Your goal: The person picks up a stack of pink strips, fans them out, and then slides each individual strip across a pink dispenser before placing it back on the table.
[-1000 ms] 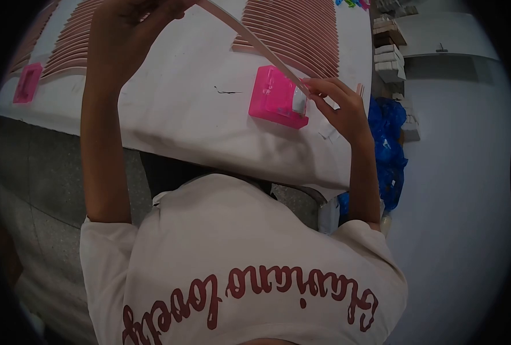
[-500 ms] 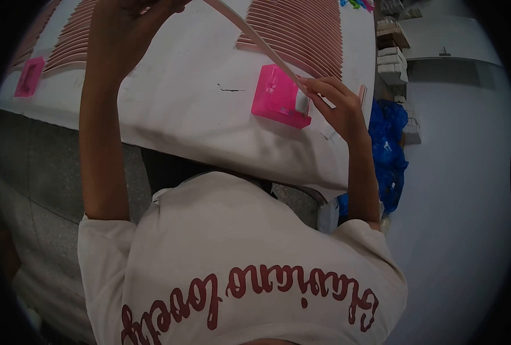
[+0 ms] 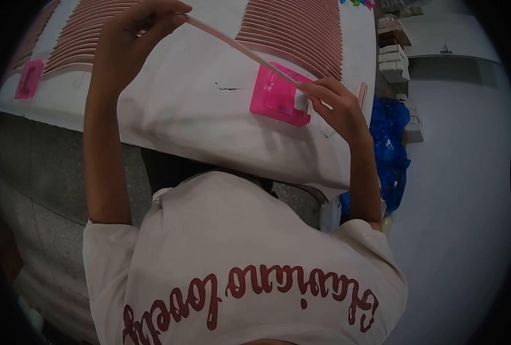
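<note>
A thin, pale pink strip (image 3: 238, 47) is stretched on a slant between my two hands, above the table. My left hand (image 3: 134, 40) pinches its upper end between thumb and fingers. At the lower end my right hand (image 3: 339, 109) has its fingers closed on the strip. Just beneath that end sits a bright pink plastic tray (image 3: 267, 103) with a whitish thing (image 3: 301, 100) at its right side; my fingers partly cover it.
Rows of similar pink strips (image 3: 293, 34) lie on the white-covered table (image 3: 192, 121), with another group (image 3: 83, 40) at the left. A smaller pink tray (image 3: 29, 79) is near the left edge. Blue plastic bags (image 3: 390, 149) and stacked white boxes (image 3: 392, 63) stand beyond the right edge.
My left hand has come down and slightly right, bringing the strip's upper end lower, so the strip slants less steeply. My right hand stays almost in place over the pink tray.
</note>
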`<action>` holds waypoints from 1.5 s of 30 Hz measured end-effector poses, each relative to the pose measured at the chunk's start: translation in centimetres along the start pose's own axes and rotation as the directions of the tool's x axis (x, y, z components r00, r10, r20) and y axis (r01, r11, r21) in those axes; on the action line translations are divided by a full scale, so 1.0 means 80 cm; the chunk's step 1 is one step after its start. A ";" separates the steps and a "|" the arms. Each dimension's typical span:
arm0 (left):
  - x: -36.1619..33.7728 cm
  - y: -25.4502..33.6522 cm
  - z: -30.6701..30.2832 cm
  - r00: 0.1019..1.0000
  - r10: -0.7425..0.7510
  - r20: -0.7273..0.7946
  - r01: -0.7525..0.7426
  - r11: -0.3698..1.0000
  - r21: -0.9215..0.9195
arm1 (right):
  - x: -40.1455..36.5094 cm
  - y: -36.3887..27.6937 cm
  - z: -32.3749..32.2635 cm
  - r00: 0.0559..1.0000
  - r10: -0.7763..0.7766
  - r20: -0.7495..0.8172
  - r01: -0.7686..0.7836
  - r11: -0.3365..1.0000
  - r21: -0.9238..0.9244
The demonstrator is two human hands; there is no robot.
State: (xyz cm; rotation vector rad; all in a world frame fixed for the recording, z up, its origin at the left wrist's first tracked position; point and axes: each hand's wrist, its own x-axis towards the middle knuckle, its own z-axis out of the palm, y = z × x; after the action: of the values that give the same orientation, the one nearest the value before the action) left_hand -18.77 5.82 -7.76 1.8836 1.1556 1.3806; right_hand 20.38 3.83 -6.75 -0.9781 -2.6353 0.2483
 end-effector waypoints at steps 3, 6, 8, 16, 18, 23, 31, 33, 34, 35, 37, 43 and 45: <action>-0.010 -0.014 0.015 0.999 -0.035 0.011 0.035 0.999 0.018 | -0.004 -0.001 -0.007 0.997 0.053 0.055 -0.053 0.999 0.009; -0.017 -0.025 0.031 0.998 -0.051 0.030 0.050 0.998 0.045 | -0.014 0.004 -0.012 0.993 0.085 0.082 -0.084 0.996 -0.021; -0.020 -0.027 0.040 0.996 -0.079 0.048 0.077 0.996 0.047 | -0.021 0.004 -0.017 0.987 0.120 0.106 -0.117 0.993 -0.031; -0.016 -0.012 0.081 0.955 -0.152 0.253 0.133 0.987 0.093 | -0.056 0.015 -0.044 0.956 0.235 0.172 -0.228 0.972 -0.062; -0.013 -0.005 0.095 0.948 -0.161 0.273 0.140 0.986 0.095 | -0.069 0.021 -0.049 0.954 0.250 0.168 -0.238 0.967 -0.088; 0.000 0.006 0.128 0.941 -0.080 0.328 0.050 0.994 0.098 | -0.098 0.030 -0.064 0.943 0.292 0.161 -0.278 0.955 -0.103; 0.016 0.031 0.182 0.916 -0.010 0.401 -0.049 0.989 0.136 | -0.147 0.036 -0.089 0.922 0.366 0.124 -0.351 0.928 -0.129; 0.020 0.033 0.197 0.909 0.028 0.416 -0.093 0.986 0.137 | -0.155 0.035 -0.098 0.912 0.396 0.102 -0.380 0.913 -0.150; 0.022 0.035 0.205 0.904 0.062 0.424 -0.132 0.981 0.139 | -0.161 0.036 -0.102 0.910 0.403 0.098 -0.386 0.910 -0.149; 0.022 0.038 0.212 0.901 0.065 0.429 -0.136 0.981 0.136 | -0.168 0.039 -0.106 0.913 0.403 0.071 -0.386 0.906 -0.172; 0.024 0.048 0.228 0.893 0.065 0.446 -0.154 0.974 0.168 | -0.181 0.042 -0.117 0.913 0.406 0.040 -0.392 0.899 -0.196; 0.032 0.074 0.273 0.849 0.339 0.404 -0.436 0.883 0.175 | -0.207 0.027 -0.159 0.878 0.462 -0.127 -0.474 0.796 -0.377; 0.028 0.088 0.279 0.871 0.353 0.341 -0.429 0.885 0.180 | -0.216 0.017 -0.165 0.809 0.448 -0.381 -0.581 0.709 -0.399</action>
State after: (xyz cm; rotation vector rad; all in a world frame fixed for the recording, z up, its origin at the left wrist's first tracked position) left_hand 4.74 5.76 -8.54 2.5213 0.8510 1.1200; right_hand 38.22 -5.81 1.20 -1.7923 -2.1513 -0.4520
